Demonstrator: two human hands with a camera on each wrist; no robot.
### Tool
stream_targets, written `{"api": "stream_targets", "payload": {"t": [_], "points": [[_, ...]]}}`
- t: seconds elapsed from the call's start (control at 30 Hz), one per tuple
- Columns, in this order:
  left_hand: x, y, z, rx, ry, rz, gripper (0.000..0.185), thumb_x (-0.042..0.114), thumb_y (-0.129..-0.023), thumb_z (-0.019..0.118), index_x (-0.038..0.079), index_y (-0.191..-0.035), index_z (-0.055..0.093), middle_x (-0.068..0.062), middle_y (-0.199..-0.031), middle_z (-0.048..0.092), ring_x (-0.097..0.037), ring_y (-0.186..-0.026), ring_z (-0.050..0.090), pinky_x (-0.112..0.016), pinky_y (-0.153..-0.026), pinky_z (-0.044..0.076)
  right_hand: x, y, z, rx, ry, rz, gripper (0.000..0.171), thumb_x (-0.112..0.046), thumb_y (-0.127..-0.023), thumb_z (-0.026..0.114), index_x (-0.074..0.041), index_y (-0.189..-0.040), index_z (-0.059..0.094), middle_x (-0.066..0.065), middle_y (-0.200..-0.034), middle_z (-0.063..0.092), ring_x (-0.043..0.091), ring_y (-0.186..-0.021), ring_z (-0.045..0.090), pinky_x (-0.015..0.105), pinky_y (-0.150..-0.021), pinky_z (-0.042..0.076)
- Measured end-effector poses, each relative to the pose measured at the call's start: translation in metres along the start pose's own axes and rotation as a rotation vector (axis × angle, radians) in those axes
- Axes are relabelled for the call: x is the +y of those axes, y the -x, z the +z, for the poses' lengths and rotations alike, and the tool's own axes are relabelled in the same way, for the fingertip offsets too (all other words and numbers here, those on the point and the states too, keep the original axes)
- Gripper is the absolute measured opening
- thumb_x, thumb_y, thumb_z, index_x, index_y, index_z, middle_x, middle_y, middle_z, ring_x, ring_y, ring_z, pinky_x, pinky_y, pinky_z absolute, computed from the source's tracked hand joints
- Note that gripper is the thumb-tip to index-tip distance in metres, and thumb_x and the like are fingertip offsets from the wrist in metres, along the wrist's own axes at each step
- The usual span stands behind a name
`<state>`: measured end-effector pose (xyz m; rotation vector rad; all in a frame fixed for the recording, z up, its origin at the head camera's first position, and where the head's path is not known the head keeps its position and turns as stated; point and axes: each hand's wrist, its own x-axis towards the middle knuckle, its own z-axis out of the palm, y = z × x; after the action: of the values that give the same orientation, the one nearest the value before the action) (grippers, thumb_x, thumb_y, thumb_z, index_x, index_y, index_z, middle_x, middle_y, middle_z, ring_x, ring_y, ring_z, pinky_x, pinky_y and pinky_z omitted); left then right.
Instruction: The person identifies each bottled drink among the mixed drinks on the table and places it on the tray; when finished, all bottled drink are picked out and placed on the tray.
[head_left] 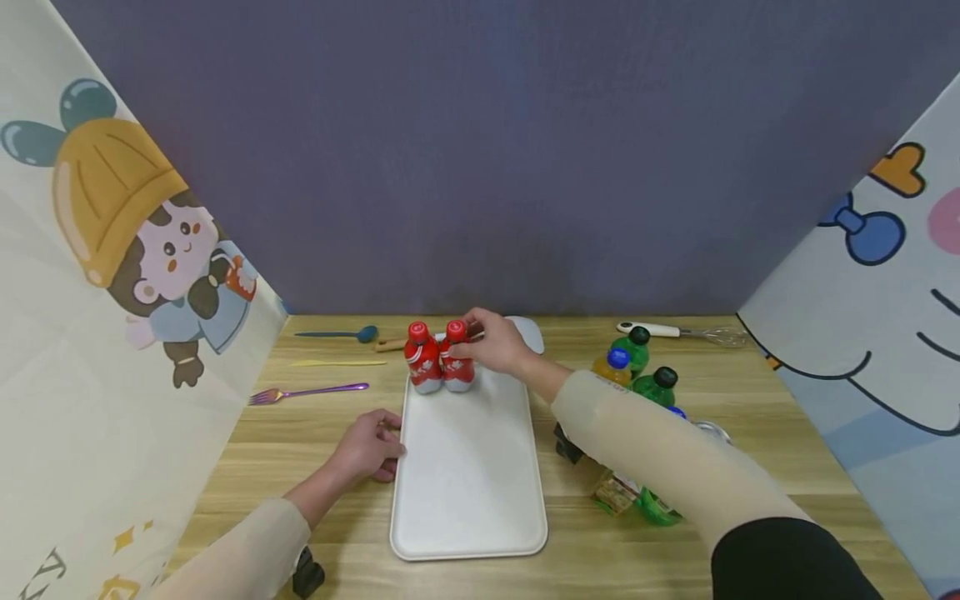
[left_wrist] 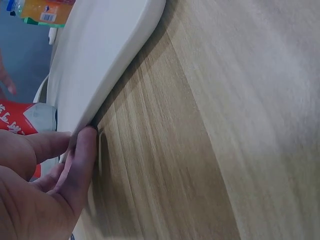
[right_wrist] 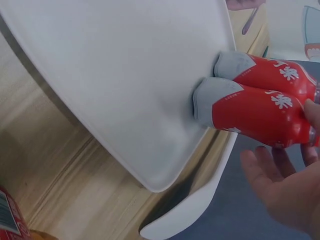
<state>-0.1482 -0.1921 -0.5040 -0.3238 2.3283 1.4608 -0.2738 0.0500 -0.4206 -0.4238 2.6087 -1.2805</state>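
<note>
A white tray (head_left: 471, 467) lies lengthwise on the wooden table. Two red bottles with pale lower parts stand side by side at its far end, a left bottle (head_left: 423, 358) and a right bottle (head_left: 458, 373). My right hand (head_left: 497, 342) holds the right bottle near its neck, thumb across the front and fingers round the far side. In the right wrist view, the fingers (right_wrist: 272, 172) curl beside the bottle's shoulder. At the tray's left edge, my left hand (head_left: 367, 446) pinches the rim, with the thumb (left_wrist: 50, 145) above and a fingertip (left_wrist: 86, 137) against the underside.
Left of the tray lie a purple fork (head_left: 307, 392), a yellow utensil (head_left: 337, 363) and a blue spoon (head_left: 366, 334). A white spatula (head_left: 527, 333) lies behind the tray. Green bottles (head_left: 656, 386), an orange drink bottle (head_left: 613, 367) and a whisk (head_left: 723, 336) are at the right.
</note>
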Motion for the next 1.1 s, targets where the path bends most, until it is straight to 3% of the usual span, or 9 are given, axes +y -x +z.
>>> {"api": "stream_targets", "payload": {"t": [0.23, 0.6, 0.83, 1.1], "points": [[-0.001, 0.001, 0.002, 0.006, -0.001, 0.004, 0.043, -0.004, -0.091, 0.068, 0.000, -0.132, 0.055, -0.015, -0.091, 0.067, -0.025, -0.064, 0.068, -0.038, -0.055, 0.062, -0.002, 0.002, -0.010, -0.058, 0.019, -0.019, 0.045, -0.026, -0.086, 0.082, -0.011, -0.125, 0.065, 0.007, -0.120, 0.070, 0.025, -0.113, 0.066, 0.035, -0.089, 0.059], [-0.002, 0.007, 0.002, 0.007, -0.021, 0.001, 0.045, -0.002, -0.092, 0.067, -0.001, -0.135, 0.054, -0.015, -0.093, 0.067, -0.024, -0.067, 0.068, -0.038, -0.055, 0.062, -0.014, 0.015, -0.032, -0.069, 0.041, -0.031, 0.050, -0.030, -0.087, 0.083, -0.012, -0.130, 0.065, 0.010, -0.128, 0.068, 0.024, -0.116, 0.065, 0.036, -0.094, 0.059], [0.001, 0.010, 0.002, 0.011, -0.027, 0.005, 0.043, -0.002, -0.093, 0.067, -0.001, -0.134, 0.055, -0.015, -0.094, 0.067, -0.024, -0.067, 0.068, -0.038, -0.055, 0.062, -0.026, 0.031, -0.060, -0.039, 0.024, -0.086, 0.044, -0.029, -0.087, 0.083, -0.014, -0.126, 0.068, 0.004, -0.120, 0.069, 0.022, -0.110, 0.065, 0.038, -0.097, 0.057], [0.002, 0.010, 0.002, 0.018, -0.029, 0.007, 0.043, -0.003, -0.091, 0.068, -0.001, -0.133, 0.056, -0.014, -0.093, 0.067, -0.024, -0.065, 0.068, -0.039, -0.055, 0.062, -0.030, 0.051, -0.101, -0.034, 0.007, -0.124, 0.047, -0.032, -0.090, 0.080, -0.018, -0.132, 0.063, 0.002, -0.128, 0.065, 0.022, -0.119, 0.064, 0.044, -0.103, 0.054]]}}
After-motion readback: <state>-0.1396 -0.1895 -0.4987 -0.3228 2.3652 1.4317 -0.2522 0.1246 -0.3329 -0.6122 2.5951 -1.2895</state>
